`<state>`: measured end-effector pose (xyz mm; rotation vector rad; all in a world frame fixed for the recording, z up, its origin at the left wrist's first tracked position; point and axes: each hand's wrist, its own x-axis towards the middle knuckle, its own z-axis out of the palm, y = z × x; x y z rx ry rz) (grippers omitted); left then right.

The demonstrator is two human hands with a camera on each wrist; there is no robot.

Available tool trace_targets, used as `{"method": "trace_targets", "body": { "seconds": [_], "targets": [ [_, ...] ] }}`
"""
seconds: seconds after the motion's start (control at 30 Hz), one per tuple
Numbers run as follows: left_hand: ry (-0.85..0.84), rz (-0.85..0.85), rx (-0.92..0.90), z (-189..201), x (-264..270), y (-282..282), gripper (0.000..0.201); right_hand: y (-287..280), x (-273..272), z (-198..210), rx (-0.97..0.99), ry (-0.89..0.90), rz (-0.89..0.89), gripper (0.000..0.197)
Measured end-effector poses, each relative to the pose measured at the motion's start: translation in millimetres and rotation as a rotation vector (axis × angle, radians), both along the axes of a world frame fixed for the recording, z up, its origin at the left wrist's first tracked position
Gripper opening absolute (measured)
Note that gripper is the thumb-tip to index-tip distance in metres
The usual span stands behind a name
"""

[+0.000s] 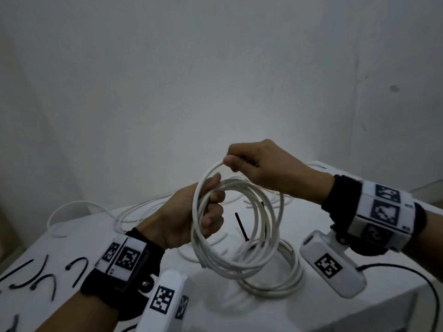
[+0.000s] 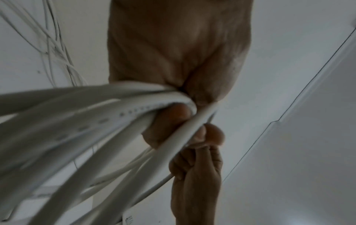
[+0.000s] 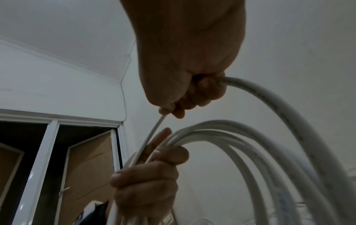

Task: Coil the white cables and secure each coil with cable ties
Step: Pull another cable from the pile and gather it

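A coil of white cable [image 1: 239, 226] hangs in the air above the white table [image 1: 72, 236]. My left hand [image 1: 206, 207] grips the coil's left side, fingers curled round the bundled loops [image 2: 115, 109]. My right hand [image 1: 242, 161] pinches the newest loop [image 3: 269, 97] at the top of the coil, just above the left hand [image 3: 150, 175]. A second white coil [image 1: 275, 279] lies flat on the table under the held one. Several black cable ties [image 1: 43, 271] lie at the table's near left, and one more black tie [image 1: 241, 226] lies behind the held coil.
Loose white cable [image 1: 134, 212] trails over the table's far left edge, with more strands at the back right. A black cord [image 1: 412, 281] hangs off the table's right side. A plain wall stands close behind the table.
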<state>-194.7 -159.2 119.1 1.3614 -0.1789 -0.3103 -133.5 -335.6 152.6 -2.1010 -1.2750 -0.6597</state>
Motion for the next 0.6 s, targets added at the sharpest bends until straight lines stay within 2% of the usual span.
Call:
{"method": "trace_targets", "body": {
  "seconds": [0.07, 0.23, 0.3, 0.4, 0.43, 0.53, 0.6],
  "targets": [
    [-0.01, 0.006, -0.037, 0.0, 0.2, -2.5, 0.043, -1.8, 2.0, -7.3, 0.011, 0.061, -0.031, 0.03],
    [0.041, -0.004, -0.074, -2.9, 3.7, -1.4, 0.066, -3.9, 8.1, -21.8, 0.073, 0.189, -0.079, 0.029],
    [0.059, -0.058, -0.109, -1.2, 3.3, 4.0, 0.062, -5.9, 10.0, -26.1, 0.069, 0.235, -0.078, 0.029],
    [0.051, -0.155, -0.158, 1.5, 1.6, 10.1, 0.042, -5.5, 13.2, -29.5, 0.049, 0.259, -0.094, 0.044],
    [0.037, -0.169, -0.162, 1.8, 1.2, 11.4, 0.041, -4.9, 14.8, -31.5, 0.079, 0.321, -0.068, 0.047],
    [0.017, -0.172, -0.188, 2.0, 2.5, 16.2, 0.045, -1.3, 15.5, -40.1, 0.221, 0.659, 0.144, 0.05],
    [0.027, -0.195, -0.218, 3.3, 2.3, 19.5, 0.043, 2.3, 13.0, -47.9, 0.287, 0.79, 0.229, 0.049]
  ]
}}
